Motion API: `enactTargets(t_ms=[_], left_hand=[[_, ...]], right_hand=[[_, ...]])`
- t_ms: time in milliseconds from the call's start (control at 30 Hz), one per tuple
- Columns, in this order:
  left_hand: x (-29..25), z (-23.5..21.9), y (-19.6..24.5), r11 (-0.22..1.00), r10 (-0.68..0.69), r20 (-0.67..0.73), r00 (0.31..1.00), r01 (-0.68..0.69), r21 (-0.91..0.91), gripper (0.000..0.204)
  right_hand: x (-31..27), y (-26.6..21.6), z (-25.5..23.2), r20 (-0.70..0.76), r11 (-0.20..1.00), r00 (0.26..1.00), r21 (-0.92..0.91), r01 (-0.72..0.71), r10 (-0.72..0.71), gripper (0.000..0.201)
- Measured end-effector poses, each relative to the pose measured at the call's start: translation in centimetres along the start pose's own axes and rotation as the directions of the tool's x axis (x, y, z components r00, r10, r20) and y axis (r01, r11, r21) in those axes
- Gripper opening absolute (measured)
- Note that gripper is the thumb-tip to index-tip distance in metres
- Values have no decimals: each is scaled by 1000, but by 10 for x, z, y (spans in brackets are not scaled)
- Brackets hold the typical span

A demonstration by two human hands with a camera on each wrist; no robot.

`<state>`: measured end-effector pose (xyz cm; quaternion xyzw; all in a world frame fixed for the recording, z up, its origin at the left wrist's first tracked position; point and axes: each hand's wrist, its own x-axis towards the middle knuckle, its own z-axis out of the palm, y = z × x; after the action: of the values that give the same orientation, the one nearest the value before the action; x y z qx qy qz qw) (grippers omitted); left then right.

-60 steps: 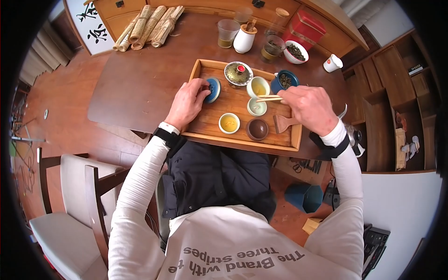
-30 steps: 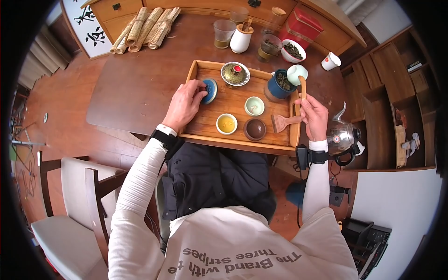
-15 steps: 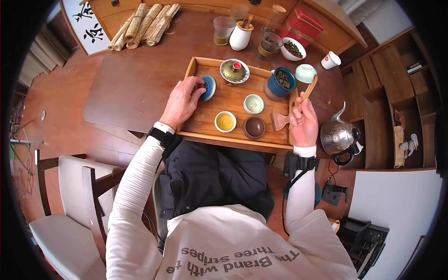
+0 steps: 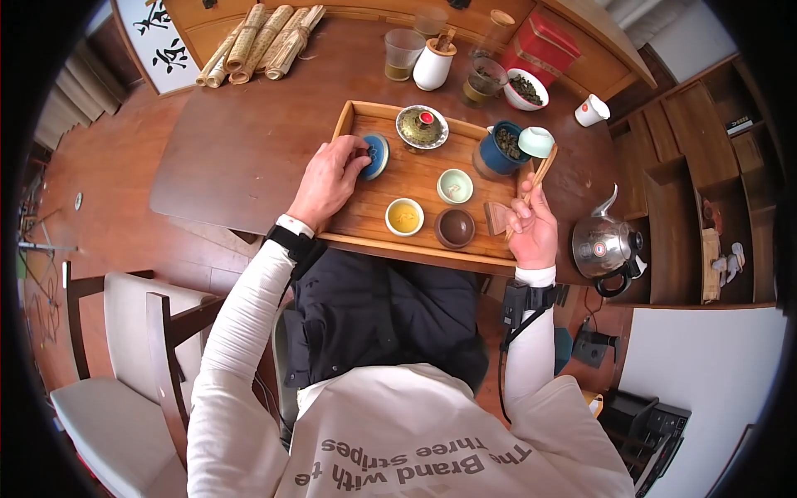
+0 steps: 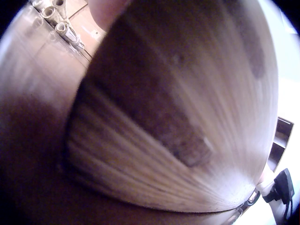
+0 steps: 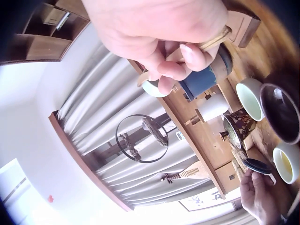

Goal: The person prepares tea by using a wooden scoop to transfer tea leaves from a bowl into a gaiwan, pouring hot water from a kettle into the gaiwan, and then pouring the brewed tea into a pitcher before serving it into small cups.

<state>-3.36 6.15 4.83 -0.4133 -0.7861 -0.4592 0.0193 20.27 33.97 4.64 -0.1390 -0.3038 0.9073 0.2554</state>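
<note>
My right hand (image 4: 533, 226) grips wooden tongs (image 4: 544, 168), whose far ends hold a pale green cup (image 4: 536, 142). That cup is tilted beside the rim of a blue cup (image 4: 501, 149) full of tea leaves. With its fingertips my left hand (image 4: 330, 178) pinches a round blue lid (image 4: 376, 156) at the tray's left side; the right wrist view shows the lid (image 6: 257, 166) edge-on. On the wooden tray (image 4: 415, 178) sit another pale green cup (image 4: 455, 187), a white cup of yellow tea (image 4: 404, 217), a brown cup (image 4: 455, 227) and a patterned lidded bowl (image 4: 422, 127).
A wooden brush-like tool (image 4: 496, 218) lies on the tray's right side. Right of the tray stands a steel kettle (image 4: 602, 245). Behind are a white jar (image 4: 433, 66), glasses, a bowl of tea leaves (image 4: 526, 90) and a red box (image 4: 541, 46). The tray's side wall (image 5: 187, 117) fills the left wrist view.
The tongs have lifted the pale green cup from the tray and carried it right, to the blue cup, where it is tipped. My right hand has turned over. My left hand stays at the lid.
</note>
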Motion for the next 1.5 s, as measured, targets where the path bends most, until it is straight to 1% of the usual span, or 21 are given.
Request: enactTargets(t_ms=[133, 200, 233, 267, 300, 333, 367, 400, 467, 500, 567, 600, 633, 700, 833, 900, 1000, 1100, 1233, 1433, 1500], left_hand=[[0, 2, -1, 1000, 27, -28, 999, -27, 3, 18], [0, 3, -2, 1000, 24, -24, 999, -25, -4, 18], [-1, 3, -2, 1000, 22, -21, 1000, -23, -11, 18], [-1, 2, -2, 1000, 21, -21, 1000, -21, -10, 18], [0, 1, -2, 1000, 6, -2, 1000, -6, -2, 19], [0, 1, -2, 1000, -8, 17, 1000, 8, 5, 20], [1, 0, -1, 1000, -9, 15, 1000, 9, 5, 20], [1, 0, 0, 1000, -15, 17, 1000, 15, 2, 20], [0, -1, 1, 1000, -25, 17, 1000, 25, -2, 21], [0, -1, 1, 1000, -20, 21, 1000, 20, -7, 21], [0, -1, 0, 1000, -17, 22, 1000, 17, -10, 21], [0, 1, -2, 1000, -4, 2, 1000, 4, -15, 19], [0, 2, -3, 1000, 9, -19, 1000, -10, -19, 18], [0, 2, -3, 1000, 9, -16, 1000, -9, -9, 20], [0, 2, -4, 1000, 14, -9, 1000, -14, -6, 21], [0, 3, -4, 1000, 21, -16, 1000, -21, -5, 21], [0, 1, -4, 1000, 24, -18, 1000, -24, -3, 21], [0, 3, -4, 1000, 28, -26, 999, -28, -10, 19], [-1, 4, -5, 999, 34, -47, 998, -35, -30, 18], [-1, 4, -7, 998, 50, -47, 998, -51, -25, 17], [-1, 5, -7, 999, 43, -47, 998, -45, -24, 17]], right_hand=[[-3, -4, 7, -3, 1000, 1000, -16, 3, -3, 28], [-8, -8, 19, 15, 970, 997, -231, 80, -79, 29], [-11, -10, 25, 15, 970, 997, -231, 78, -77, 29], [-14, -12, 36, 49, 858, 992, -497, 128, -119, 28], [-17, -14, 48, 96, 672, 984, -720, 172, -149, 28], [-20, -15, 60, 89, 523, 980, -835, 171, -179, 26], [-19, -14, 61, 90, 522, 980, -835, 172, -178, 26], [-17, -14, 61, 246, 337, 953, -894, 294, -179, 26], [-13, -16, 74, 479, 15, 872, -876, 483, -104, 23], [-11, -17, 82, 479, 15, 872, -875, 483, -100, 23], [-4, -17, 94, 582, -260, 807, -768, 586, 100, 22], [1, -15, 96, 645, -328, 753, -688, 647, 132, 20], [6, -13, 100, 647, -327, 750, -686, 650, 135, 20], [15, -8, 108, 688, -460, 669, -515, 723, 282, 16], [31, 3, 118, 653, -527, 638, -402, 748, 408, 10], [38, 8, 117, 603, -599, 598, -234, 766, 529, 6], [39, 10, 124, 573, -597, 582, -191, 779, 577, 20], [39, 9, 136, 560, -583, 557, -155, 797, 613, 19], [40, 8, 144, 614, -557, 513, -139, 819, 600, 20], [39, -5, 152, 554, -550, 545, -178, 816, 630, 15], [40, -9, 151, 597, -457, 535, -293, 839, 598, 13]])
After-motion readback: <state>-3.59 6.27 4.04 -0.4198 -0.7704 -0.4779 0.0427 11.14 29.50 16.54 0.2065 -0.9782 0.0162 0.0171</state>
